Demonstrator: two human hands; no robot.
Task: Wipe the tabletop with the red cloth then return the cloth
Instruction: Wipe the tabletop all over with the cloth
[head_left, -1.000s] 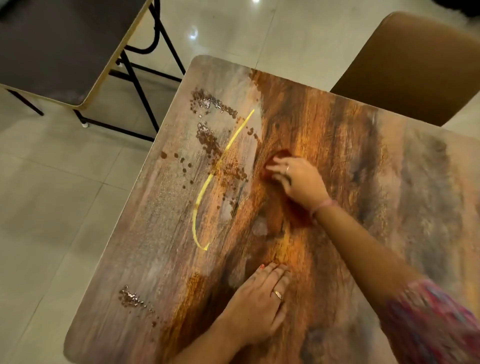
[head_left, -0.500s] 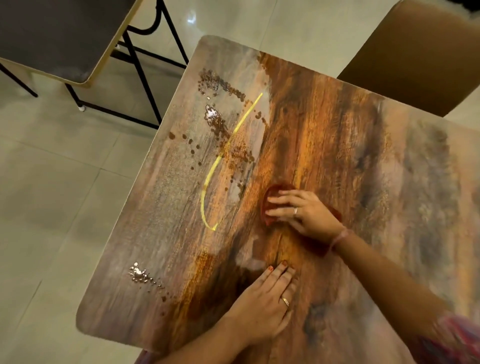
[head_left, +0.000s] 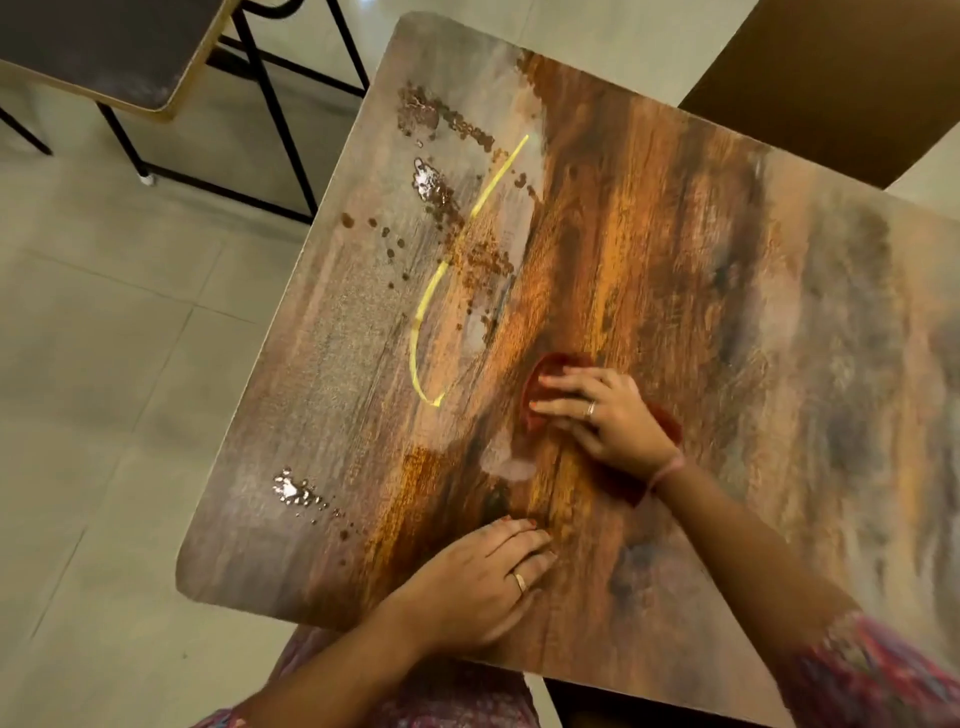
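- The red cloth (head_left: 543, 376) is pinned flat to the desk (head_left: 701, 249) under the right hand (head_left: 605, 413); the grip is a pressing one, fingers spread over the cloth rather than curled round it; a ring is worn on one finger and a pink band at the wrist.
- The cloth is seen near the middle of the desk, its edges showing beyond the fingertips and beside the wrist.
- The left hand (head_left: 478, 582) is laid open and flat on the bare desk, nearer the person than the cloth and apart from it; nothing is held in it; a ring is worn.
- A curved yellow line (head_left: 447, 270) is marked just beyond the cloth; brown droplets (head_left: 441, 192) are scattered around it, and a wet patch (head_left: 293, 491) lies near the desk's near-left corner.
- A brown chair (head_left: 841, 78) stands past the desk's far edge; a second table (head_left: 104, 52) on black legs stands well apart.
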